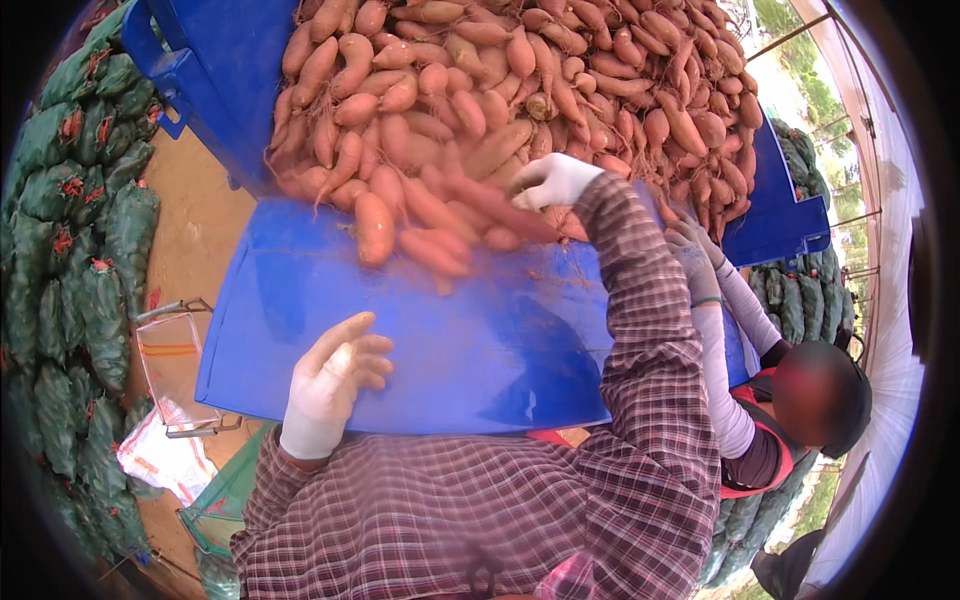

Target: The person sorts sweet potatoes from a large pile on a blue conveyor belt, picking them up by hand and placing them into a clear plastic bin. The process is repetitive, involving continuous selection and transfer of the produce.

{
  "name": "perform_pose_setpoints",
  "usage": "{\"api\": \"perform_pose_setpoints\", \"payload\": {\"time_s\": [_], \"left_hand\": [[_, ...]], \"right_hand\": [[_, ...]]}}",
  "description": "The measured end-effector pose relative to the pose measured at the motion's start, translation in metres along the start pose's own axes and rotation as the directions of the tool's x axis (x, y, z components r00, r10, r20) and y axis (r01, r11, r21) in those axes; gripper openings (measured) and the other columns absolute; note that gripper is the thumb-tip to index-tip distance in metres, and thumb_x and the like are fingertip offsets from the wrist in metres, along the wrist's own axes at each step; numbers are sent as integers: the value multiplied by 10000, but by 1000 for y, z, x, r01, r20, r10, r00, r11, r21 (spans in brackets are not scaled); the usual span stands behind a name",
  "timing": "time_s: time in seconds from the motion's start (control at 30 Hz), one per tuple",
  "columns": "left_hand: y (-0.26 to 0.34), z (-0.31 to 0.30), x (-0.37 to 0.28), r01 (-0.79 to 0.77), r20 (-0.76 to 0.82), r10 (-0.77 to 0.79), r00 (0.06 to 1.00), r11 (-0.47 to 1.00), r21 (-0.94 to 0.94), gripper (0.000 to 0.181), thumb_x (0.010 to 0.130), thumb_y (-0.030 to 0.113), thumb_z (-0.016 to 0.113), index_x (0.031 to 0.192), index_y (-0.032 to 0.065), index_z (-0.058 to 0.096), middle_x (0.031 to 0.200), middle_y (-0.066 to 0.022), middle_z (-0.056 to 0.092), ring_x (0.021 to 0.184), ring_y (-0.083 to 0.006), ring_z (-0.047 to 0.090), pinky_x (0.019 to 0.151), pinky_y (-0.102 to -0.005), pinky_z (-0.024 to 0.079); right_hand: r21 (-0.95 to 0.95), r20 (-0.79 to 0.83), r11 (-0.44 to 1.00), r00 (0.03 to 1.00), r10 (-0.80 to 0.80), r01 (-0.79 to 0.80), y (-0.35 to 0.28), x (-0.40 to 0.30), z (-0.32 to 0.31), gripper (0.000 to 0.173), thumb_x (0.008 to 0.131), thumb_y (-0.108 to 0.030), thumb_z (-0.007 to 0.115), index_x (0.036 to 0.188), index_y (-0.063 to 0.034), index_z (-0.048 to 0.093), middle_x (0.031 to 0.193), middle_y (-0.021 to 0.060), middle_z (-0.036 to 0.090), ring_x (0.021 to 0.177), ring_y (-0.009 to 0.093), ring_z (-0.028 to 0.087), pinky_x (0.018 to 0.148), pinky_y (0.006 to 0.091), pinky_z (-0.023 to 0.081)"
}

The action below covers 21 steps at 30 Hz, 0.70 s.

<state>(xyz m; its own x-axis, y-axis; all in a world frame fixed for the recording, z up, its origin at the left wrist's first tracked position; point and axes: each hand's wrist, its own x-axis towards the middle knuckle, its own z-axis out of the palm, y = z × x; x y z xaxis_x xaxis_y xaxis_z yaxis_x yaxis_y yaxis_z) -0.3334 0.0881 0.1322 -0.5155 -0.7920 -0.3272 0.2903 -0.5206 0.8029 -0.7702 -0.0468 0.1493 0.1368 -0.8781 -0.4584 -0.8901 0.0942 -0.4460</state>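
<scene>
My left hand (334, 386), in a white glove with a tan-coated palm, hovers over the near left part of a blue sloping table (442, 352). Its fingers are apart and it holds nothing. Further out, my right hand (559, 182), also gloved, reaches the near edge of a big heap of reddish sweet potatoes (465, 112). Its fingers are curved with a gap between them. Right beside them is a long, blurred sweet potato (499, 208), which the thumb seems to touch. Several sweet potatoes, one a thick orange one (373, 229), lie loose on the table's upper part.
At right, a co-worker (757, 420) has gloved hands (694, 259) at the heap, close to my right forearm. Filled green mesh sacks (109, 322) are stacked at left. A metal-framed stand (169, 367), a white woven sack (169, 454) and green netting (232, 487) are near the table's left side.
</scene>
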Motion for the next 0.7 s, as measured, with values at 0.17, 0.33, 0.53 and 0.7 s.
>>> {"api": "perform_pose_setpoints", "payload": {"time_s": [0.17, 0.33, 0.53, 0.7], "left_hand": [[2, 2, 1, 19, -33, -19, 999, 1000, -11, 649, 1031, 400, 577, 1463, -66, 449, 1219, -220, 646, 1001, -243, 653, 844, -353, 527], [4, 2, 4, 7, -49, -8, 999, 1000, -19, 612, 1051, 373, 556, 1458, -70, 440, 1197, -203, 644, 985, -223, 657, 820, -325, 539], [1, -2, 0, -14, -88, 11, 996, 999, -29, 628, 1038, 384, 569, 1459, -66, 450, 1199, -209, 649, 991, -228, 654, 828, -335, 534], [0, 2, -1, -22, -101, 18, 995, 999, -41, 617, 1032, 378, 570, 1454, -60, 469, 1211, -209, 653, 999, -228, 652, 837, -344, 528]], "right_hand": [[-443, -469, 870, 883, -20, -216, 27, 47, 11, 524, 792, -240, 733, 1301, -135, 671, 1305, 64, 661, 1160, 285, 633, 970, 436, 534], [-300, -536, 887, 831, 146, -349, 31, 96, 31, 697, 769, -178, 703, 1423, -208, 464, 1427, 114, 547, 1298, 368, 535, 1083, 478, 460], [-412, -350, 863, 925, 148, -294, -5, 81, 1, 621, 784, -261, 690, 1356, -145, 479, 1385, 167, 581, 1255, 365, 593, 1057, 481, 464], [-605, -255, 757, 961, 111, -248, 25, 98, -10, 897, 656, -339, 837, 1433, -147, 431, 1421, 135, 528, 1234, 346, 596, 1049, 459, 475]]}}
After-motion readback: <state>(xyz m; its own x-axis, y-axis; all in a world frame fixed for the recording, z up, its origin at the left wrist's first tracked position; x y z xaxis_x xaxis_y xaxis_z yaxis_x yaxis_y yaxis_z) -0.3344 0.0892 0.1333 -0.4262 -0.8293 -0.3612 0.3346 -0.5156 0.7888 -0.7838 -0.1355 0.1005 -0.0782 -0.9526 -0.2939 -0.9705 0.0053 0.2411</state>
